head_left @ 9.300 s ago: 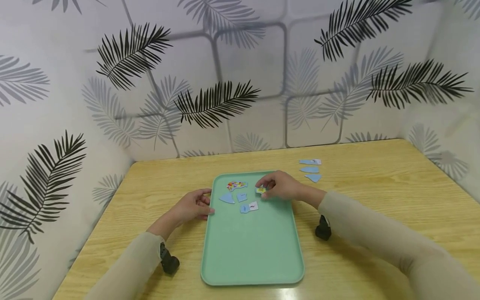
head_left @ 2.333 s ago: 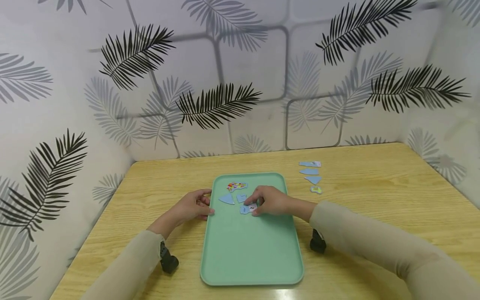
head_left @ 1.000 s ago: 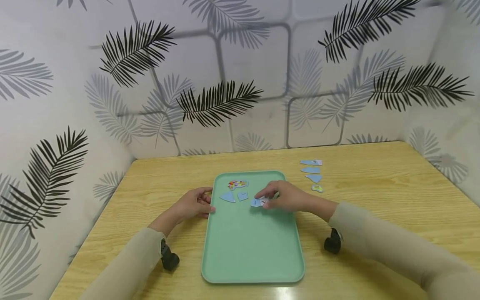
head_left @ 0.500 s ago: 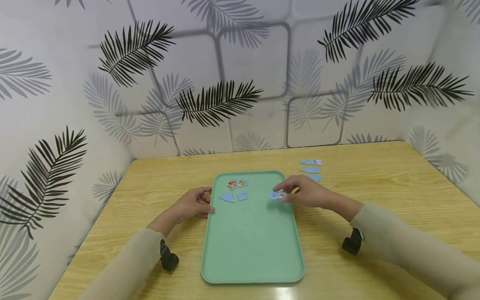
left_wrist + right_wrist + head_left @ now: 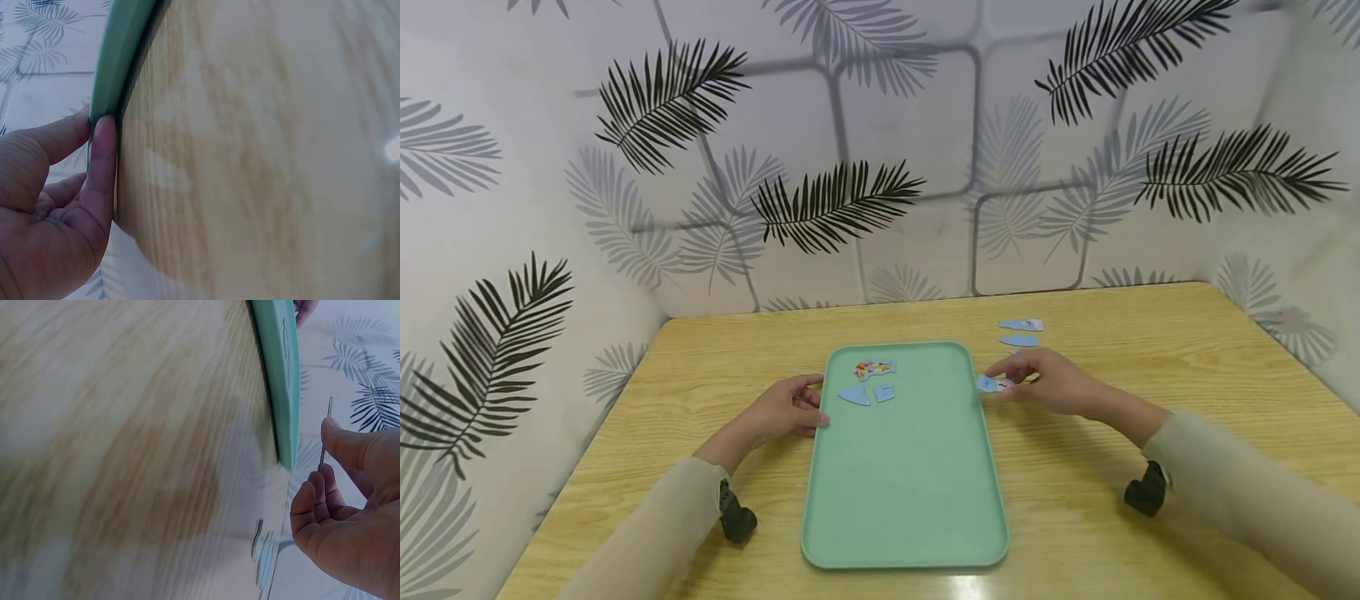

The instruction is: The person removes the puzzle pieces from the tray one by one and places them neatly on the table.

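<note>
My right hand (image 5: 1051, 382) pinches a light blue and white puzzle piece (image 5: 988, 383) between thumb and fingers, above the right rim of the green tray (image 5: 902, 483). In the right wrist view the same puzzle piece (image 5: 322, 456) shows edge-on as a thin line. On the tray's left side my left hand (image 5: 786, 408) grips the rim; the left wrist view has its thumb and a finger against the rim (image 5: 119, 69). Inside the tray lie a multicoloured piece (image 5: 874, 369), a blue pointed piece (image 5: 854, 394) and a small blue piece (image 5: 884, 392).
Beyond my right hand, a long blue piece with a pale end (image 5: 1021, 324) and a blue piece (image 5: 1019, 340) lie on the wooden table (image 5: 1120, 333); the hand covers most of another. A patterned wall (image 5: 880, 250) stands along the table's back edge.
A yellow-green piece went from tray to table. My right hand then lifted the blue and white piece off the tray and carried it right, to the rim. My left hand stays put.
</note>
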Available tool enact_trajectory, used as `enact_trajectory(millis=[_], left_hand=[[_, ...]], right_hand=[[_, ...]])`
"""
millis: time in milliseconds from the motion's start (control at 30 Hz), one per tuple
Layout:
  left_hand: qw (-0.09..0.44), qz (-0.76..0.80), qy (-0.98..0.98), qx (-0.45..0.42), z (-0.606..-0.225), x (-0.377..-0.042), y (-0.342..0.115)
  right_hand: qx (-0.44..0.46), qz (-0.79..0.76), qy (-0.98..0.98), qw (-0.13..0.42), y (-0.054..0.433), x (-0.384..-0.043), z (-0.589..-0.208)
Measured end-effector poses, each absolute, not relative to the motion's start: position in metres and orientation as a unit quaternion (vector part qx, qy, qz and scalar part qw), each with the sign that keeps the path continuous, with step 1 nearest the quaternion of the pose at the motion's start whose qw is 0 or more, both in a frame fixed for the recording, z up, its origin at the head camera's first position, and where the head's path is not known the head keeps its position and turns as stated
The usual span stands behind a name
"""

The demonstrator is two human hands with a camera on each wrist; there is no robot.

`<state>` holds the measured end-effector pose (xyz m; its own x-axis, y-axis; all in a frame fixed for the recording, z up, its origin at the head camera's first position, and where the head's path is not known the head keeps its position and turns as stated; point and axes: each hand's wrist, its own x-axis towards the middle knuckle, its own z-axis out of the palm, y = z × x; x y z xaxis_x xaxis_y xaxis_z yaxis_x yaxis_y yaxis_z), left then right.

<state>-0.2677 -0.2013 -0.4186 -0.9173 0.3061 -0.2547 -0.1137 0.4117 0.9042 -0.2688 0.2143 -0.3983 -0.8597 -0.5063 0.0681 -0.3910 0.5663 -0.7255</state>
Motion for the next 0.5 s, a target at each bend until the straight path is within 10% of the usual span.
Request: enact_trajectory(millis=[500], left_hand=[[0.201,0.542,0.813,0.066,-0.416,-0.266,-0.200]], right_hand=[[-0.206,-0.398,0.889,0.093,0.252,-0.268,-0.403]])
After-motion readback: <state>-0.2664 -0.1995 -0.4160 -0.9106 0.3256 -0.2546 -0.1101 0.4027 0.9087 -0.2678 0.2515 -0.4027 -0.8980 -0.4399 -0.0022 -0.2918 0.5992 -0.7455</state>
